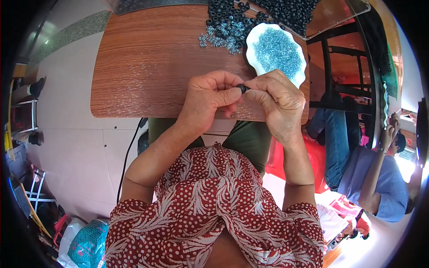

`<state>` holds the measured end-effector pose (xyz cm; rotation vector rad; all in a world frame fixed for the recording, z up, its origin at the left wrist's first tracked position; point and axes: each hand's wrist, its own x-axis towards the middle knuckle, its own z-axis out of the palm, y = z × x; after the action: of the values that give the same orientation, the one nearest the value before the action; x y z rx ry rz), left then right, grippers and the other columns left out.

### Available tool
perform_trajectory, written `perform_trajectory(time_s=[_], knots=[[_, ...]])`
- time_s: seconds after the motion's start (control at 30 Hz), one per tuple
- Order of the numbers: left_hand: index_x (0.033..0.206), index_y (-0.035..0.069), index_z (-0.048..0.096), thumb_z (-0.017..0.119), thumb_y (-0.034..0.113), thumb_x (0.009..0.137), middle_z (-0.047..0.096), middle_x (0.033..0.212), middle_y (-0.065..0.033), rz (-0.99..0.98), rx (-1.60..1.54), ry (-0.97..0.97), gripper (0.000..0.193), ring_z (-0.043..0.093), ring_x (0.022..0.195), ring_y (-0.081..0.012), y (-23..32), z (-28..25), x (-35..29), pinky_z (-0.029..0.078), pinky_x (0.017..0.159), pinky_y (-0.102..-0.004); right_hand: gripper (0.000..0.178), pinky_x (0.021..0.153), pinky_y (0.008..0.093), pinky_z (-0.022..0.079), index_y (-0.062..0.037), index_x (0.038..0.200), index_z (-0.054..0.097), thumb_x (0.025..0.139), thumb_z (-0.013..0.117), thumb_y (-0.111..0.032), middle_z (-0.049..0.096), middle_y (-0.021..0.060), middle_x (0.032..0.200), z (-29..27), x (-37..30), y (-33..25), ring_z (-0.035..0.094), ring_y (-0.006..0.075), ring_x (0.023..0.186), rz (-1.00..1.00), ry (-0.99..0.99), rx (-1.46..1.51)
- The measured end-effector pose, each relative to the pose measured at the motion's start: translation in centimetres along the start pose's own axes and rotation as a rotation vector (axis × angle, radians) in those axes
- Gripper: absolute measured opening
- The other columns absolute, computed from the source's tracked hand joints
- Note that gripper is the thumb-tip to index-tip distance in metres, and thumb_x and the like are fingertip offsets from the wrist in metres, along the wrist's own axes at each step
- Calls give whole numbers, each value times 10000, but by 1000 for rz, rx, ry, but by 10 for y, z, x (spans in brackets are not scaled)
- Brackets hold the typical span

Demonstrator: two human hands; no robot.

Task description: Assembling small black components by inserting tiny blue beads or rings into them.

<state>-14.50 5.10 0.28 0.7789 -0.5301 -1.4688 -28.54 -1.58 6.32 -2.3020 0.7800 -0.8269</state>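
Over the near edge of the wooden table (147, 58), my two hands meet at a small black round part (242, 88). The thumb and index finger of my left hand (206, 98) pinch it from the left. From the right, the fingertips of my right hand (280, 100) are closed against the same part. Whether a clear piece is also between those fingers is hidden. Just beyond my right hand stands a white wavy-rimmed dish (251, 56) full of small clear pieces (277, 49).
Black ring-like parts (286, 13) are heaped at the table's far right. Beside them lie loose clear pieces (223, 40) mixed with black ones. Another person (375, 178) sits at the right, near a dark metal frame (348, 67). A black cable (127, 161) hangs below the table at left.
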Motion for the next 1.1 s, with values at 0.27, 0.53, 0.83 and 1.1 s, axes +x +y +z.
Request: perform_trajectory(time_s=[0.27, 0.53, 0.83, 1.1], knots=[[965, -50, 580, 609, 50, 819, 616, 734, -93, -69, -98, -13, 180, 546, 529, -108, -3, -4, 2, 428, 445, -223, 151, 618, 277, 461, 16, 837, 652, 695, 657, 65, 611, 81, 750, -1, -2, 1, 568, 194, 726, 3, -28, 58], [929, -49, 598, 616, 41, 809, 620, 723, -99, -110, -33, -16, 151, 547, 512, -108, -1, -1, 0, 437, 433, -216, 108, 519, 189, 405, 10, 832, 637, 731, 674, 8, 639, 43, 725, -12, 6, 15, 519, 60, 564, 680, -202, 684], [929, -64, 607, 611, 17, 805, 626, 731, -114, -73, -13, 25, 148, 544, 506, -101, 2, 3, -1, 433, 410, -208, 155, 469, 167, 419, 49, 908, 616, 763, 631, -2, 641, 97, 747, -12, 7, 16, 592, 104, 586, 883, -297, 913], [906, -83, 606, 592, -17, 802, 624, 732, -130, -88, -22, 17, 124, 543, 490, -109, 0, 12, -5, 433, 392, -216, 192, 471, 176, 439, 63, 940, 613, 766, 628, -16, 640, 97, 741, -13, 0, 13, 576, 96, 576, 849, -305, 849]])
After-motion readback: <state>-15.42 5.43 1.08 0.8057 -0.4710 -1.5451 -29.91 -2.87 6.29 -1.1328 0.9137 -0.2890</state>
